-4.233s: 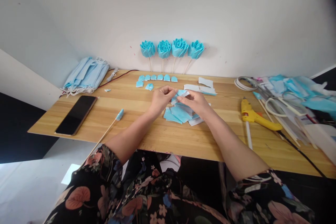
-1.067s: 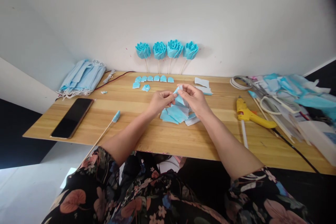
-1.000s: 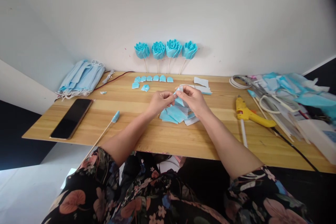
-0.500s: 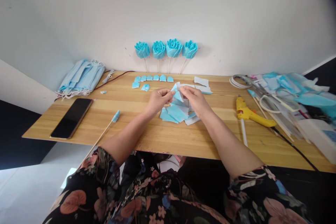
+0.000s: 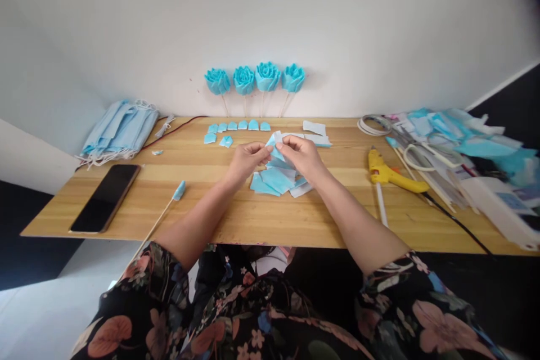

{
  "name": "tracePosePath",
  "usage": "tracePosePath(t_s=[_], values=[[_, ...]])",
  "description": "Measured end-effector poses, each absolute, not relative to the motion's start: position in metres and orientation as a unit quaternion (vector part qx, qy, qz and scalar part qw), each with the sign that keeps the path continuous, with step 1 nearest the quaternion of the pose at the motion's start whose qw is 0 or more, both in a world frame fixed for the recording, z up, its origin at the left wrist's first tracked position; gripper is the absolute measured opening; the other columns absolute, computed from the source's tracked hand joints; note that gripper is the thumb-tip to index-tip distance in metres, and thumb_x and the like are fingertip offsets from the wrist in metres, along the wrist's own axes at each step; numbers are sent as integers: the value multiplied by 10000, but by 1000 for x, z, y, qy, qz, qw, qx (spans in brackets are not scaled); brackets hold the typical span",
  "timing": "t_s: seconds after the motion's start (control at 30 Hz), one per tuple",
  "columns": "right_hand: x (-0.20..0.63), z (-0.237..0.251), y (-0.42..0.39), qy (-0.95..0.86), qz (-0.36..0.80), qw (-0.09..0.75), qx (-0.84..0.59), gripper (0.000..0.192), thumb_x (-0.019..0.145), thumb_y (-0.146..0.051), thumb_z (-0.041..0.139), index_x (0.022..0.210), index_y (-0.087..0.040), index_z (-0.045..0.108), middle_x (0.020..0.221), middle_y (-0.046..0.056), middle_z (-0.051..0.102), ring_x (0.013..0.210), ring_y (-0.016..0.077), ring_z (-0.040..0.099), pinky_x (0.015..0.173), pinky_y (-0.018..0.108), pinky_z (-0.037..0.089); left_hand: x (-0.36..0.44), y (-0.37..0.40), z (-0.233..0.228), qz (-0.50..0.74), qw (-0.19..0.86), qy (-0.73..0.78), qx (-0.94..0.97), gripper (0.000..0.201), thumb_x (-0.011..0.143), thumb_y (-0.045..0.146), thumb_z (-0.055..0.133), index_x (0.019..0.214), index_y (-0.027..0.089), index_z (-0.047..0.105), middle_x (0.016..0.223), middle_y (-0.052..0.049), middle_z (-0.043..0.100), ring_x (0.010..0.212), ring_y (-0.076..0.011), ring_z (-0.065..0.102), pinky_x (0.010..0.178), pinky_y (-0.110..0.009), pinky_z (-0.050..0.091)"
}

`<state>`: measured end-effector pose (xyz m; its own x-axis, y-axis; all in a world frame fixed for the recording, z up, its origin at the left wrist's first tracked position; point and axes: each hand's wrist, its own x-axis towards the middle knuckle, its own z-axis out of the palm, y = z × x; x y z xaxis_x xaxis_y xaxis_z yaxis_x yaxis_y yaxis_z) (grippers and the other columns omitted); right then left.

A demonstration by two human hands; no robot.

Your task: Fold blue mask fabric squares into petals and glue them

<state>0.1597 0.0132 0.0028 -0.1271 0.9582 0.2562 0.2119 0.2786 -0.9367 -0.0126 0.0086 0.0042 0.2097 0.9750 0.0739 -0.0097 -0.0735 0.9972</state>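
Up goes the blue-and-white fabric piece [image 5: 274, 139], flatter between the fingers four seconds ago and now turned to a point, so a fold looks under way. The left hand [image 5: 246, 163] pinches one side and the right hand [image 5: 304, 157] the other, just above a loose pile of cut pieces [image 5: 276, 180]; beyond lie small folded petals [image 5: 242, 125], then four blue fabric roses [image 5: 267, 77] on sticks.

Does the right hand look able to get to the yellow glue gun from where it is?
Probably yes: bare tabletop lies between the right hand and the yellow glue gun. That hand is busy, though, pinching a small blue piece together with the left hand.
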Motion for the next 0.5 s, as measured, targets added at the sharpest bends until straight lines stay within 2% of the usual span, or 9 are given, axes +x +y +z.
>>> tracePosePath(t_s=[0.1,0.17,0.23,0.37,0.5], values=[[170,18,16,-676,293,494,-461,223,862,-377,582,902,-192,700,771,7,675,729,157,594,699,283,444,-14,8,6,478,515,439,560,375,707,507,762,635,154,658,592,-6,617,544,-83,485,567,-233,395],[183,39,16,-703,212,493,-466,286,896,-352,543,1056,-181,708,879,31,720,821,172,640,772,300,473,-15,9,7,486,507,447,554,371,685,498,777,622,153,654,573,0,600,537,-83,473,560,-233,385],[200,66,13,-732,137,461,-483,318,923,-334,512,1129,-180,700,949,43,733,860,176,649,794,311,482,-14,9,8,486,505,452,551,357,672,477,783,611,151,652,573,-3,602,537,-83,470,559,-233,384],[258,102,-2,-778,4,313,-544,293,914,-288,525,1119,-191,710,1052,66,733,947,215,653,829,344,481,-13,8,10,493,496,457,550,312,688,421,759,581,152,642,572,-9,601,546,-89,479,561,-236,391],[336,92,-25,-771,-73,44,-631,294,879,-263,552,1113,-177,708,1051,130,731,936,273,662,765,366,475,-13,8,12,499,491,454,551,308,699,399,744,558,151,627,563,-5,585,548,-87,477,566,-235,388]])
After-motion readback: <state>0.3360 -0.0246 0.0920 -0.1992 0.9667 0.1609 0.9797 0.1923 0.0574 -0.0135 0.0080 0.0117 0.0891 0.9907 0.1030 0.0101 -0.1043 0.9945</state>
